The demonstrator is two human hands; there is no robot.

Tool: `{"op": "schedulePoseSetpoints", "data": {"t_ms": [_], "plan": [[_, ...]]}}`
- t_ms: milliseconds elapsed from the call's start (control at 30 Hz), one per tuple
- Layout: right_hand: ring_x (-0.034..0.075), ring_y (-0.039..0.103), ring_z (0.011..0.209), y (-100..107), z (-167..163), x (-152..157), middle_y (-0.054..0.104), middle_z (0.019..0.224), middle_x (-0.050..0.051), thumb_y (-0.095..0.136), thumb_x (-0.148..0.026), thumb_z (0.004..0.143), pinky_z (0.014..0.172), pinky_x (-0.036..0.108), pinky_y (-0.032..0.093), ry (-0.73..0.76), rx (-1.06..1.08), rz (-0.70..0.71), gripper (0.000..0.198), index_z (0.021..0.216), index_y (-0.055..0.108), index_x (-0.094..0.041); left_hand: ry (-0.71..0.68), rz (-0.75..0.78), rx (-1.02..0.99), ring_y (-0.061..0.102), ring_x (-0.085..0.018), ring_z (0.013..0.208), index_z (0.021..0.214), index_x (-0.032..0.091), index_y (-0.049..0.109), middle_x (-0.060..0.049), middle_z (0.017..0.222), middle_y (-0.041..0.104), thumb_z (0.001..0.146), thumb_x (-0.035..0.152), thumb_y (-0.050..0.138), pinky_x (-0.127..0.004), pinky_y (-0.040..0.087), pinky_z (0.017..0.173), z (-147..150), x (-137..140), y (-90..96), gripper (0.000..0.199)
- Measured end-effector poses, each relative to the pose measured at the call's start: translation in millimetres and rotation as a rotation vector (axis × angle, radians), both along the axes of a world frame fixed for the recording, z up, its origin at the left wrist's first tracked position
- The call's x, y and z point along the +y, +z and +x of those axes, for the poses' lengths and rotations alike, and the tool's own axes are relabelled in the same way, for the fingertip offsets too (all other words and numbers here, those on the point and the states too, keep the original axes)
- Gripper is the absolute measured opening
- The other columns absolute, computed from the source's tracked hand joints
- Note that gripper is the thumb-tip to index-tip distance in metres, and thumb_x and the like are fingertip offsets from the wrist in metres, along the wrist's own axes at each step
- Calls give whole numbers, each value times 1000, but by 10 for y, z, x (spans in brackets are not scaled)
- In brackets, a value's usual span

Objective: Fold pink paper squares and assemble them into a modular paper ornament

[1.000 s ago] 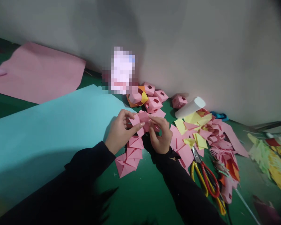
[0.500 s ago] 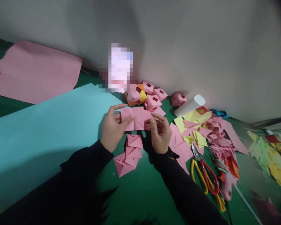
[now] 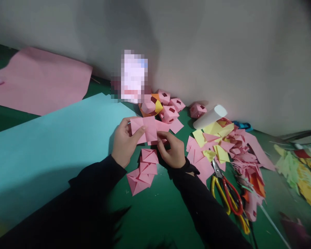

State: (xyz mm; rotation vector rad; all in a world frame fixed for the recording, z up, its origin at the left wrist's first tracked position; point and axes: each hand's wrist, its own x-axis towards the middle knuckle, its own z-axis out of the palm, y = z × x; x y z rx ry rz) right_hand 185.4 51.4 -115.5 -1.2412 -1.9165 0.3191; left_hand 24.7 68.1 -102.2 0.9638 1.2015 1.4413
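A creased pink paper square [image 3: 149, 128] is held up above the table, pinched at its left side by my left hand [image 3: 124, 143], thumb across its front. My right hand [image 3: 172, 148] has its thumb and fingertips closed at the paper's lower right edge. Just below, several folded pink paper pieces [image 3: 148, 168] overlap on the green table [image 3: 145, 221]. Behind my hands sit several pink folded paper balls with square openings [image 3: 169, 114], one with orange and yellow parts. Some pink paper lies behind the held square, partly hidden by it.
Large blue paper [image 3: 54, 138] covers the left side, with a pink sheet [image 3: 49, 83] behind it. A blurred-out bright screen [image 3: 133, 74] leans against the wall. At right lie a white cylinder [image 3: 208, 117], yellow scraps [image 3: 221, 154], pink scraps [image 3: 248, 159] and red- and yellow-handled scissors [image 3: 232, 195].
My right hand has shifted left and slightly down along the paper, its fingers now at the lower right edge. The paper has moved a little left in my left hand.
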Motion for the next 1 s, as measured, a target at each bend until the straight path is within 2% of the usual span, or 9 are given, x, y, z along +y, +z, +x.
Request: {"op": "schedulePoseSetpoints", "data": {"t_ms": [167, 267, 333, 400, 500, 633, 833, 1000], "plan": [[19, 69, 88, -6, 1, 59, 73, 101, 9, 51, -20, 90, 77, 32, 56, -123, 15, -6, 21, 105, 66, -17, -98, 17, 43, 68, -19, 85, 95, 19, 58, -2, 88, 71, 74, 34, 74, -33, 56, 78, -8, -13, 7, 31], [19, 68, 91, 22, -24, 46, 72, 104, 9, 53, -27, 91, 72, 32, 57, -178, 255, -66, 20, 104, 66, -20, -138, 20, 58, 69, -19, 85, 94, 19, 60, -3, 91, 72, 75, 37, 74, -33, 56, 78, -10, -24, 12, 30], [17, 68, 84, 33, -42, 38, 71, 102, 8, 55, -34, 90, 59, 28, 56, -172, 545, -183, 21, 103, 66, -21, -163, 24, 63, 69, -19, 87, 93, 19, 61, -3, 94, 73, 75, 39, 74, -34, 56, 79, -10, -29, 8, 30], [14, 66, 68, 31, -49, 45, 70, 87, 5, 58, -41, 89, 44, 22, 49, -117, 801, -366, 23, 98, 66, -21, -178, 30, 74, 69, -20, 89, 93, 19, 62, -5, 97, 73, 74, 40, 74, -35, 56, 81, -11, -31, 1, 30], [10, 57, 49, 14, -30, 83, 58, 58, -2, 66, -48, 81, 35, 18, 40, -15, 965, -605, 28, 86, 66, -20, -200, 17, 86, 69, -21, 88, 94, 19, 63, -5, 96, 74, 74, 41, 74, -36, 57, 79, -15, -35, -8, 31], [9, 52, 42, 2, 10, 130, 49, 48, -7, 74, -52, 73, 33, 17, 37, 53, 1004, -704, 35, 78, 64, -20, -241, -11, 77, 70, -21, 82, 95, 19, 63, -4, 91, 74, 74, 41, 74, -34, 58, 71, -20, -41, 3, 31], [8, 53, 42, 8, 24, 144, 56, 50, -6, 77, -53, 68, 35, 18, 40, 83, 979, -729, 38, 81, 65, -19, -256, -14, 108, 70, -21, 82, 94, 20, 65, -3, 89, 74, 73, 39, 76, -33, 57, 73, -18, -55, 58, 30], [8, 54, 41, 46, 13, 121, 59, 55, -7, 81, -47, 66, 37, 19, 43, 129, 852, -741, 37, 82, 60, -20, -262, -5, 240, 69, -22, 84, 89, 21, 67, -3, 89, 73, 72, 41, 75, -32, 56, 75, -16, -63, 105, 28]]}}
